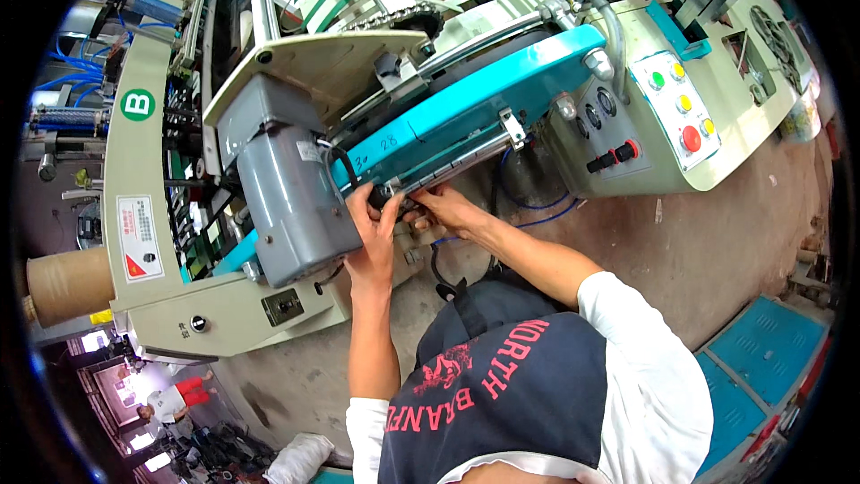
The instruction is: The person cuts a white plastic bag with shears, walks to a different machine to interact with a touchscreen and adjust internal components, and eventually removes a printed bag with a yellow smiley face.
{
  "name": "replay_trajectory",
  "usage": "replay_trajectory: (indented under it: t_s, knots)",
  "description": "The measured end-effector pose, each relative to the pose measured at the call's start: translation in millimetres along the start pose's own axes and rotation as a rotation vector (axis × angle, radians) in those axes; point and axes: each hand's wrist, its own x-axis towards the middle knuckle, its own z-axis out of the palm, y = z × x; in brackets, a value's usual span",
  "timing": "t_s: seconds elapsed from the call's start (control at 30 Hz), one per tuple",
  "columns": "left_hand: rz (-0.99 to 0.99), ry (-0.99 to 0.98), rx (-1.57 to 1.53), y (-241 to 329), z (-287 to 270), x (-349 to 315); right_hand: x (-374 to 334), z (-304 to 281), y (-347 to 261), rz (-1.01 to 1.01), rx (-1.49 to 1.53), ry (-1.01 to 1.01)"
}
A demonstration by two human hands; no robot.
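Observation:
Both my hands work at the near side of a large machine, at the left end of a thin metal rod [461,159] that runs below a turquoise beam [484,94]. My left hand [372,237] reaches up beside a grey electric motor [294,188], its thumb and forefinger closed around a small dark part at the rod's end. My right hand [448,211] comes in from the right, its fingers bent and closed under the rod close to my left fingertips. What the right fingers hold is hidden. A small metal bracket [512,128] carries the rod's right end.
On the right stands a control panel [678,112] with coloured push buttons and a red knob. A chain sprocket [394,18] sits above the beam. Blue tubing [546,218] hangs near the floor. Turquoise cabinets [766,350] stand lower right; another person [170,403] is far off lower left.

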Motion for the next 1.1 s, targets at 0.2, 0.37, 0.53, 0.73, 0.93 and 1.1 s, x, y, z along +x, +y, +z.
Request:
replay_trajectory:
  t_s: [0.2,0.37,0.53,0.73,0.93,1.1]
  knots:
    - [0.004,0.054,0.097,-3.8,2.2,2.3,3.9,-3.8,4.2,0.012,0.052,-0.012]
    - [-0.114,0.042,-0.126,2.0,2.6,-10.7,7.3,-5.9,5.6,-0.008,0.070,-0.009]
    - [-0.453,0.002,-0.473,7.6,-2.7,-22.3,7.1,-7.5,5.1,0.011,0.092,-0.026]
    - [-0.459,-0.078,-0.279,2.0,1.9,-29.9,4.1,-5.4,1.8,-0.029,0.154,0.007]
    - [-0.251,-0.125,-0.048,-12.9,10.7,-30.9,4.1,-4.7,3.5,-0.044,0.140,0.017]
    - [-0.228,-0.120,-0.125,-14.5,13.0,-28.1,3.2,-6.5,3.0,-0.045,0.170,-0.002]
